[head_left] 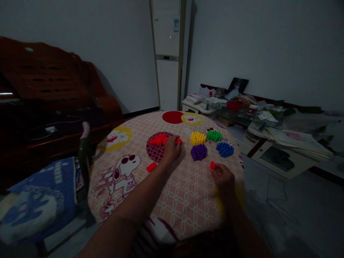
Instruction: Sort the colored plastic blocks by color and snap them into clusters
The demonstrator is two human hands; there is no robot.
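Observation:
My left hand (172, 148) reaches over the round table (188, 200), fingers closed on a small red toy piece (178, 141) beside a cluster of red pieces (158, 139). My right hand (221, 175) rests nearer me, pinching another red piece (213, 165). One loose red piece (151, 167) lies to the left of my left forearm. Beyond my hands sit clusters of yellow (198, 137), green (214, 135), purple (199, 152) and blue (225, 149) pieces.
The table wears a cartoon-dog cloth. A dark wooden sofa (53, 107) stands at left, a chair with a blue cushion (40, 200) beside the table. A cluttered low glass table (242, 107) and a tall white air conditioner (168, 53) stand behind.

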